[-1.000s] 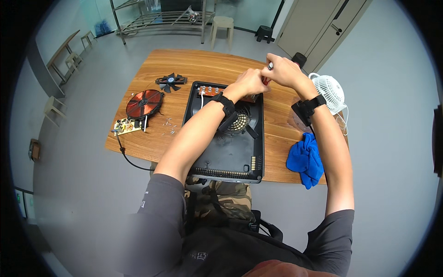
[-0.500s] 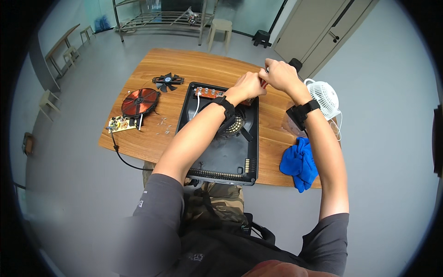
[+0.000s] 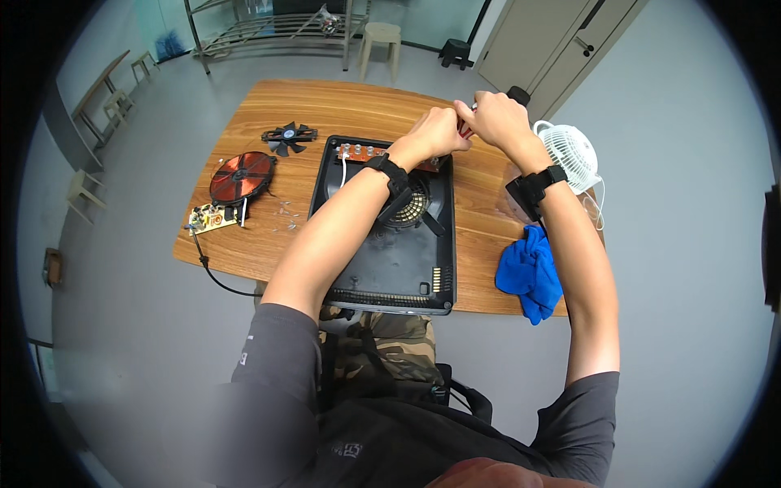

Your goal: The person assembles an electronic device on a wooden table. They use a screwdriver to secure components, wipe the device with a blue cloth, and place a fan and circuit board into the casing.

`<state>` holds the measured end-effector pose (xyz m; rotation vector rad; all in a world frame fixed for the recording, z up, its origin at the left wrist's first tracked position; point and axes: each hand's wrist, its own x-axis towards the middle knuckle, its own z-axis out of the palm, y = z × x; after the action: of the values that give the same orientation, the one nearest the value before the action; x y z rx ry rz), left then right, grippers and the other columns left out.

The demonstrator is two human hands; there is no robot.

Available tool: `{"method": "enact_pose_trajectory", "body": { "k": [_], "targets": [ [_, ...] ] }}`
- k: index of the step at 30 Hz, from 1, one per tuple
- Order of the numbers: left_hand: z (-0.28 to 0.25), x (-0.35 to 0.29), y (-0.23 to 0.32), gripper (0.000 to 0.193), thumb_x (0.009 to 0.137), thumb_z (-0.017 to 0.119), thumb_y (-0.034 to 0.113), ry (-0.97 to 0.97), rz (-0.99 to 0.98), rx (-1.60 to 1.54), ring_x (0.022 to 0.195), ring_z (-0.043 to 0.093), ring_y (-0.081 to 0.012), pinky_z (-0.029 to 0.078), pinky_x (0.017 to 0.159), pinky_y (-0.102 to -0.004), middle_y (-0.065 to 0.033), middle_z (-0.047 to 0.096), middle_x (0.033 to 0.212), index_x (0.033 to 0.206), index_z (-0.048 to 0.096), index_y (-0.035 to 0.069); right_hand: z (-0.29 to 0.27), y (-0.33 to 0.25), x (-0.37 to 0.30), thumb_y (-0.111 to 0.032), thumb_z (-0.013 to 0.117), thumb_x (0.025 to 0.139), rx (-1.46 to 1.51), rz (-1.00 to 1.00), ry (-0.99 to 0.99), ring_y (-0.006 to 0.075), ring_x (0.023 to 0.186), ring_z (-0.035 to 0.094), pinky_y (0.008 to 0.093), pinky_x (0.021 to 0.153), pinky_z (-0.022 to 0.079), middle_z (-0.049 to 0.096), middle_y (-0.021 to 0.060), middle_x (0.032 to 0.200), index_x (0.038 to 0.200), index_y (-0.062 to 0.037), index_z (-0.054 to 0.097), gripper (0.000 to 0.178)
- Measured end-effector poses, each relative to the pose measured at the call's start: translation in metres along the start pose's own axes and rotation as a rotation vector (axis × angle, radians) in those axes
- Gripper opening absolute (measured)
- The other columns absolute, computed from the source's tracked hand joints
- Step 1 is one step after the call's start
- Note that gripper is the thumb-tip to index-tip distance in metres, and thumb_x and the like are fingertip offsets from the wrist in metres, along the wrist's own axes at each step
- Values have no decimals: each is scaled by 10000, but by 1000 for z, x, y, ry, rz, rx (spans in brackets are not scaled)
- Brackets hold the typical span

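My left hand (image 3: 438, 132) and my right hand (image 3: 498, 122) meet above the far right corner of a black open appliance housing (image 3: 382, 272). Both are closed, with fingertips close together around a small red item (image 3: 465, 129), mostly hidden between them; its kind does not show. Inside the housing, an orange-red circuit board (image 3: 358, 152) with several round buttons runs along the far edge, a white cable (image 3: 342, 172) leading from it. A round vent grille (image 3: 409, 207) sits below my left wrist, partly covered by it.
Left of the housing lie a copper induction coil (image 3: 242, 177), a yellow circuit board (image 3: 213, 218), a black fan (image 3: 290, 138) and several small screws (image 3: 286, 218). A white fan (image 3: 571, 159) and blue cloth (image 3: 530, 275) lie right, on the wooden table (image 3: 476, 281).
The whole view has shifted slightly. My hands stay together over the same corner, with the fingers turned a little and the red item still between them.
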<state>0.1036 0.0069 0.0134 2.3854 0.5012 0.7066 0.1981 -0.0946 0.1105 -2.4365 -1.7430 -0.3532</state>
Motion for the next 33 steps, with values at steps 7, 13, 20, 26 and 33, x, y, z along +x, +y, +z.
{"method": "enact_pose_trajectory", "body": {
  "k": [7,13,20,26,33],
  "targets": [
    [-12,-5,4,372,746,800,336,-42,6,42,830,695,-385,540,772,-448,-196,725,849,907,683,21,11,10,6,-382,566,918,131,-175,38,434,904,684,505,798,536,711,245,892,1033,16,621,418],
    [1,-4,-13,376,739,831,329,-45,46,20,810,690,-381,537,765,-447,-192,716,823,883,680,15,7,18,5,-384,571,910,179,-209,-24,411,966,688,511,857,531,728,216,961,1063,-1,664,423],
    [-2,-12,11,481,726,863,379,-30,-93,96,869,699,-399,548,800,-446,-206,727,873,911,680,-25,4,4,2,-387,550,912,32,-3,-3,416,892,697,500,800,552,725,227,910,990,-23,708,404],
    [-13,-10,1,407,759,831,325,-62,24,55,802,702,-338,545,770,-413,-158,730,839,1030,719,43,8,16,-2,-326,563,897,169,-201,5,390,980,662,470,848,530,697,201,1001,964,-21,688,336],
    [-13,-8,-7,283,765,812,234,-124,19,80,734,692,-272,533,729,-389,-123,711,771,874,699,-1,17,22,-1,-283,540,937,245,-324,26,372,992,630,448,871,512,626,170,1010,995,-28,675,294]
  ]
}}
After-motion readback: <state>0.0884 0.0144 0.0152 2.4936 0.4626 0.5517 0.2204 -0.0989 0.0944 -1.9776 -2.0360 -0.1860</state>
